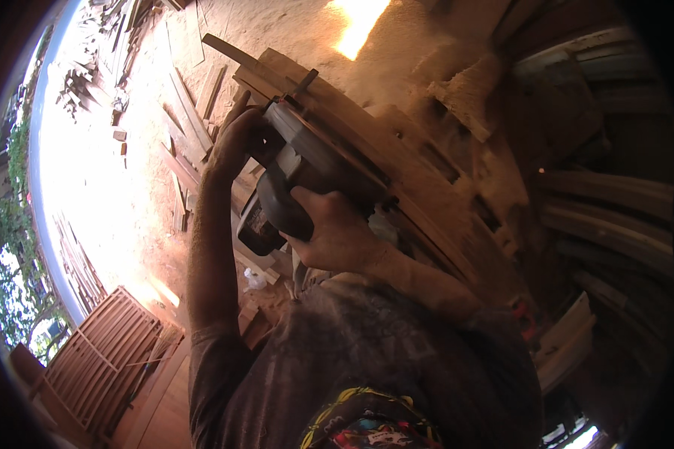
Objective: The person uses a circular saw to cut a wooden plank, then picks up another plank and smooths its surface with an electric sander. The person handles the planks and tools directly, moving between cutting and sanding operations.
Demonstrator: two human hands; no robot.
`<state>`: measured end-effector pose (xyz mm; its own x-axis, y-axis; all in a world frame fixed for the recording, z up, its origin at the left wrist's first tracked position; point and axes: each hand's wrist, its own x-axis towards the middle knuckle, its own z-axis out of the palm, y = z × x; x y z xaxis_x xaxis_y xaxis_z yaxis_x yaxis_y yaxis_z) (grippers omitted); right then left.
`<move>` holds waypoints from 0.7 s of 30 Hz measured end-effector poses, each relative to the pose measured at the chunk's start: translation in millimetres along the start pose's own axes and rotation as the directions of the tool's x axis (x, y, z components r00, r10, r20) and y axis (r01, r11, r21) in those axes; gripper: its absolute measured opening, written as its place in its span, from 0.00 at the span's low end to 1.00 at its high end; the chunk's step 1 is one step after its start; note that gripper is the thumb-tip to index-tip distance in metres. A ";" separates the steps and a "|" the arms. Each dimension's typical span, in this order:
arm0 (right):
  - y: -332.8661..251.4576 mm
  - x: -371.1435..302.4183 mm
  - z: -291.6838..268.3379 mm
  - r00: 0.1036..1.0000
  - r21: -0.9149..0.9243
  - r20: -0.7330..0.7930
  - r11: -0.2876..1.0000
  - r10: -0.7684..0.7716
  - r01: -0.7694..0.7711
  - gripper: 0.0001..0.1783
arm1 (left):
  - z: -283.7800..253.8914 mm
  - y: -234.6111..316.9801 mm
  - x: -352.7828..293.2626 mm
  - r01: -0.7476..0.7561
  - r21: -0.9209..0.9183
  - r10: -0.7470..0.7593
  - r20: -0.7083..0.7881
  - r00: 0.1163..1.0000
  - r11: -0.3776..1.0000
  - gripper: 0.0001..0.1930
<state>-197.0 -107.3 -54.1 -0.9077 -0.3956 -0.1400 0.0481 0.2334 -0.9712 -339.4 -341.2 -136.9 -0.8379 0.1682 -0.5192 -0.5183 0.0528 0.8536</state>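
Observation:
A dark grey circular saw [318, 161] rests along a long wooden board [419, 194] that runs from the upper left to the lower right. My right hand [337, 228] is wrapped round its rear handle. At the saw's front end, my left hand [232, 138] is bent round the front part, its fingertips partly hidden beside the board edge. A thin strip of wood [228, 49] sticks out past the board's far end. The blade is hidden under the saw's body.
Sawdust covers the ground [277, 30]. Loose offcuts [183, 120] lie left of the saw. Stacked timber [606, 209] fills the right side. A slatted wooden frame [101, 344] stands at the lower left. Another piece of wood [464, 97] lies beyond the board.

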 end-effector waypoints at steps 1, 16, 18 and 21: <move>0.3 2.9 0.7 1.000 -0.007 -0.009 1.000 -0.007 0.007 0.18 | 0.5 2.7 0.2 -0.018 0.023 0.017 0.014 1.000 1.000 0.49; -11.2 70.3 17.9 1.000 0.017 0.000 1.000 0.011 -0.011 0.17 | -40.2 20.3 38.4 -0.053 0.316 0.067 -0.031 0.997 0.947 0.41; -11.7 80.5 19.6 1.000 0.036 0.008 0.999 0.006 -0.006 0.17 | -46.2 28.5 43.1 -0.015 0.327 0.024 -0.025 0.999 0.945 0.31; -16.9 98.6 23.7 1.000 0.038 -0.004 0.999 0.006 -0.005 0.18 | -56.6 36.9 53.5 -0.028 0.279 0.030 -0.002 1.000 0.960 0.31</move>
<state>-277.5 -171.3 -56.1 -0.9090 -0.3909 -0.1446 0.0689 0.2012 -0.9771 -413.1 -386.0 -135.5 -0.8533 0.1675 -0.4938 -0.4264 0.3208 0.8457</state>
